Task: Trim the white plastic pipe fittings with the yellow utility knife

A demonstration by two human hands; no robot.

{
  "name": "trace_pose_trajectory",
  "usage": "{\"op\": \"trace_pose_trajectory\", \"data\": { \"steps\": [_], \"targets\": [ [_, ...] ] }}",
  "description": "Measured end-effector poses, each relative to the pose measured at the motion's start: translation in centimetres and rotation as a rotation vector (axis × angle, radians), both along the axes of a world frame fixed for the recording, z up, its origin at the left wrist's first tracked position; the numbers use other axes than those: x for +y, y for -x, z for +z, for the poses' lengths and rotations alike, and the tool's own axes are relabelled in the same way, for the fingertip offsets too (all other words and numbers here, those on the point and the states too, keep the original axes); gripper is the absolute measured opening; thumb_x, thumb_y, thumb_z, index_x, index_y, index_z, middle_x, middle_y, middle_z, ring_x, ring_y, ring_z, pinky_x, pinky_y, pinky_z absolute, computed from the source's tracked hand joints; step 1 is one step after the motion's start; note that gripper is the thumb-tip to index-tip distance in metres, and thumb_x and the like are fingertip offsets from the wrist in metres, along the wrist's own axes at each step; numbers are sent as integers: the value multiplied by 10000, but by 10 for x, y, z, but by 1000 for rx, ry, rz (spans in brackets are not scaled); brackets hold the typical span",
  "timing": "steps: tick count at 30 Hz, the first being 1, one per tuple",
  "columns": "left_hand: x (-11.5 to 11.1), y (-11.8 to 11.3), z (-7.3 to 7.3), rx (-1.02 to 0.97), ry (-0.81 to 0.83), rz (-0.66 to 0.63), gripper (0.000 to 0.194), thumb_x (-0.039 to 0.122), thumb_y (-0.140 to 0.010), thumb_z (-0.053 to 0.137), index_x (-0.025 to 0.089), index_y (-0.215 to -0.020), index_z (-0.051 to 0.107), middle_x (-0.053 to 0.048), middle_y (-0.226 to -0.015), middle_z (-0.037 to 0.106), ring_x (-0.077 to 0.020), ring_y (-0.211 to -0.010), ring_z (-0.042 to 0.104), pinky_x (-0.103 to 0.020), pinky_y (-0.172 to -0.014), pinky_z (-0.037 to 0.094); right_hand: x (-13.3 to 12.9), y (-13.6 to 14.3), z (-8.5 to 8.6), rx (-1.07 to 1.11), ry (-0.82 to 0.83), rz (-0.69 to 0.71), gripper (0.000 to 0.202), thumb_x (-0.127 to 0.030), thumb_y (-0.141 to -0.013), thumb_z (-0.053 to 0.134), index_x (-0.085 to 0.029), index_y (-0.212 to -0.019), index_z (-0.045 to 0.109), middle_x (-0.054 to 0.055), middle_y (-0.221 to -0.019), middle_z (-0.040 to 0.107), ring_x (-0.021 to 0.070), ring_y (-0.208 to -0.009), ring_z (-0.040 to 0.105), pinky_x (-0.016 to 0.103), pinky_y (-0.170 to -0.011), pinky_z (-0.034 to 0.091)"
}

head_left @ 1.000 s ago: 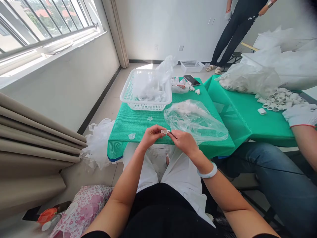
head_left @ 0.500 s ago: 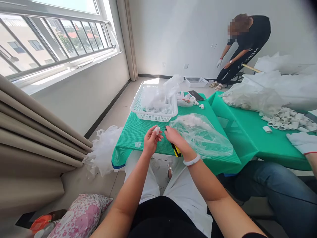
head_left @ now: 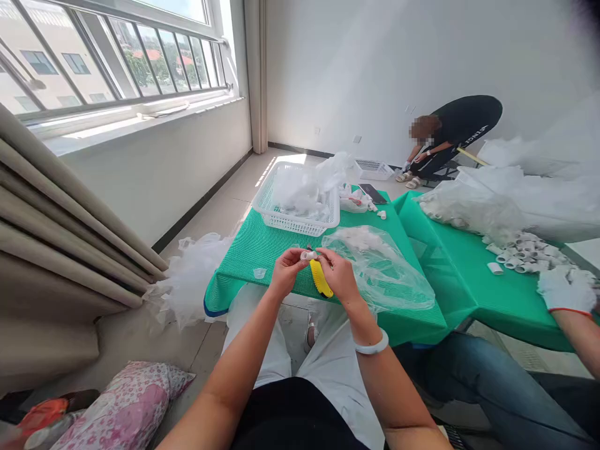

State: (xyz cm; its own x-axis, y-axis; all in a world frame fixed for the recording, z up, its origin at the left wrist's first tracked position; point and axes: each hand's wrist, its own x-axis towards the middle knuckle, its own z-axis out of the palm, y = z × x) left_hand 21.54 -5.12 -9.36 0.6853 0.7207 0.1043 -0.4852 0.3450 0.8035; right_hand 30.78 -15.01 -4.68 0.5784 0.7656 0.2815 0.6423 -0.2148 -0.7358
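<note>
A small white pipe fitting [head_left: 308, 255] is held between both hands, above the near edge of the green-covered table [head_left: 281, 240]. The fingers of my left hand [head_left: 287, 270] pinch its left end. My right hand [head_left: 338, 272] is closed at the fitting's right end and also has a yellow-handled cutter [head_left: 320, 279] under its fingers. The cutter's handle points down toward my lap; its blade end is mostly hidden by the fingers. A clear plastic bag [head_left: 389, 269] lies just right of my right hand. Left of my left hand is a small clear plastic scrap [head_left: 259, 273].
Behind the hands is a white basket [head_left: 300, 225] of plastic film. On the right, a person's gloved hand [head_left: 567, 289] is beside piled white fittings [head_left: 527, 253]. Another person [head_left: 462, 125] bends near the far wall. Plastic film [head_left: 192, 281] lies on the floor at left.
My two hands have come together at the fitting, and it has turned from upright to sideways. The yellow cutter shows more fully. The far person has bent lower, and the view has shifted.
</note>
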Motion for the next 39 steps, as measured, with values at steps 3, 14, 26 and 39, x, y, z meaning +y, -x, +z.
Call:
{"op": "trace_pose_trajectory", "data": {
  "steps": [3, 14, 26, 39],
  "targets": [
    [-1, 0, -1, -9, -42, -15, 259, 248, -579, 809, 177, -788, 675, -15, -839, 693, -142, -838, 621, -280, -805, 464, -5, 8, -4, 43, -91, 28, 318, -322, -836, 451, -190, -1055, 640, 104, -1060, 683, 223, -921, 646, 350, -796, 512],
    [-4, 1, -2, 52, -252, -22, 210, 270, -612, 787, 180, -783, 704, -22, -792, 651, -135, -763, 596, -271, -715, 480, -13, 12, -16, 203, -207, 9, 286, -408, -841, 478, -198, -859, 672, 79, -957, 677, 204, -888, 614, 336, -747, 505],
    [-11, 1, -3, 143, -402, 97, 193, 319, -669, 733, 184, -799, 691, -29, -825, 612, -133, -745, 594, -257, -662, 493, -19, 9, -21, 250, -350, -371, 342, -451, -838, 462, -171, -844, 658, 58, -718, 676, 192, -716, 640, 353, -721, 514],
    [-5, 0, -4, 222, -390, -135, 363, 402, -703, 692, 173, -978, 630, -45, -847, 686, -168, -813, 639, -285, -754, 505, -19, 14, -30, 110, -195, -102, 343, -362, -864, 440, -203, -1098, 634, 94, -1104, 668, 226, -991, 623, 357, -819, 517]
  ]
}}
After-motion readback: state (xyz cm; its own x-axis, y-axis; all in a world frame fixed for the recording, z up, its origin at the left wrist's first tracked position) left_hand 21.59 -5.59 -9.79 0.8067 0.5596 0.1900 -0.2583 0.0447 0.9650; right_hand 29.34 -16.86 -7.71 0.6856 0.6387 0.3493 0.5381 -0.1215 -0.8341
